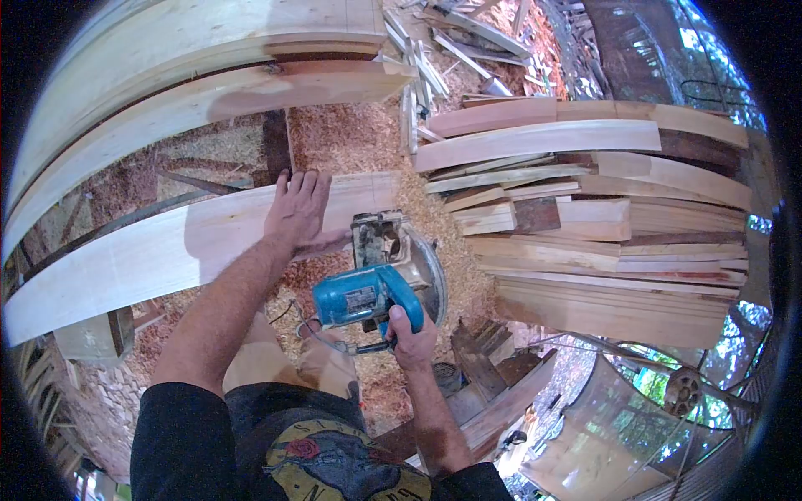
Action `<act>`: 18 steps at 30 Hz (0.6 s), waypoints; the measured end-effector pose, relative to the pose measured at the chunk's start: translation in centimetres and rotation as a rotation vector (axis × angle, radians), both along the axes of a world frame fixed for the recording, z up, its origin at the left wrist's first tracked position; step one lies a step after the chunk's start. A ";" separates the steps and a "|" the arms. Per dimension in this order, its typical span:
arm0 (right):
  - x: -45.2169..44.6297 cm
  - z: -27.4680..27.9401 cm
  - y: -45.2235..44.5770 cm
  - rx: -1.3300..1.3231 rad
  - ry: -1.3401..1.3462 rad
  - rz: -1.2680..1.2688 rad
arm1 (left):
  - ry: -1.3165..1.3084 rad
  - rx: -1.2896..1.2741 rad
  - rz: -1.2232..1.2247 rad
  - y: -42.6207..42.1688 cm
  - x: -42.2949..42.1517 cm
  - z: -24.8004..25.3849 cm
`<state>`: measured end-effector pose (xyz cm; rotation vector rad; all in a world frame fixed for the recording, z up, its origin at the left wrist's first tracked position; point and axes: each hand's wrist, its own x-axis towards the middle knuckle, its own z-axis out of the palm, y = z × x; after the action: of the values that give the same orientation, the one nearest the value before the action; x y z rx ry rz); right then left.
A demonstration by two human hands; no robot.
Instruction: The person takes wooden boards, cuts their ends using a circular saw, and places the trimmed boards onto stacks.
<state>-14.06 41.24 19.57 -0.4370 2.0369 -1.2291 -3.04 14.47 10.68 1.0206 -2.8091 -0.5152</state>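
My right hand point(412, 341) is wrapped round the rear handle of a blue circular saw point(357, 296). The saw's base plate point(364, 242) meets the near edge of a pale wooden plank point(180, 242), close to the plank's right end. Its round guard point(430, 271) faces right, over the sawdust. My left hand point(299, 209) lies on the plank just left of the saw, fingers stretched over the far edge and thumb toward the base plate. Faint lines cross the plank near its end. Whether the blade touches the wood is hidden.
Further off, another long board point(167, 125) runs alongside. A stack of cut planks point(585, 225) stands at the right. Sawdust point(342, 138) covers the ground, and offcuts point(476, 46) lie at the back. Below the saw, a cable point(338, 341) hangs near my legs.
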 end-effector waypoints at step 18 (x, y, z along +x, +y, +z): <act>0.3 1.3 -1.2 -0.014 -0.029 -0.013 | -0.012 0.074 0.011 0.3 0.2 1.0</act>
<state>-13.79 40.05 20.89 -0.4109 2.0112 -1.2511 -2.84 14.74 11.66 1.0549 -2.8126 -0.6175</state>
